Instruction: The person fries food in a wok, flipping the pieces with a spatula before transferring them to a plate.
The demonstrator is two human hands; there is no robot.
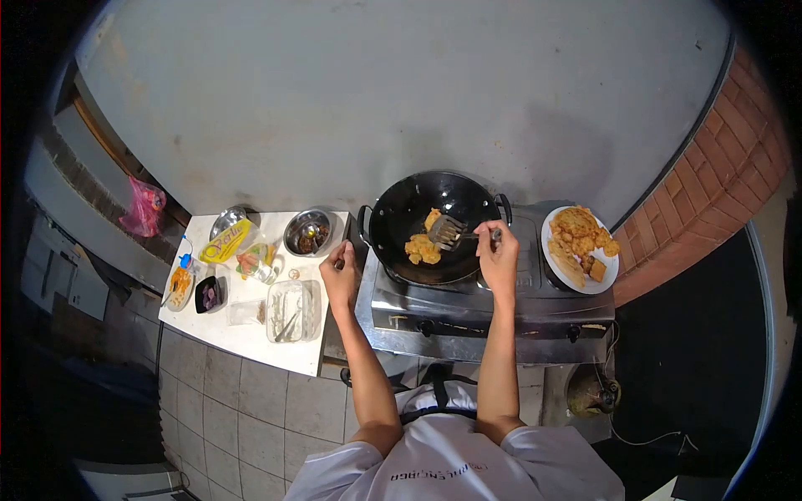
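- The person is standing at the stove (468,313), arms reaching forward over it; the wok (430,225) sitting on the stove's left burner is the landmark here.
- The left hand (341,275) is closing round something small at the wok's left handle, seemingly steadying the pan; what exactly it is gripping is too small to tell.
- The right hand (499,255), at the wok's right rim, is wrapping shut around the handle of a spatula (447,230), whose slotted blade is reaching into the wok.
- The blade is touching the yellow fritters (423,246) lying in the wok's middle, one piece just beyond it.
- Judging by this, the frying step is going on: pieces are being turned or lifted. A next move would call for sliding the blade fully under a piece and keeping the wok steady.
- Right of the wok, a plate (603,280) is holding fried pieces.
- Left of the wok, the bench (251,338) is carrying a bowl (309,232), a clear tub (292,311) and a yellow packet (225,242).
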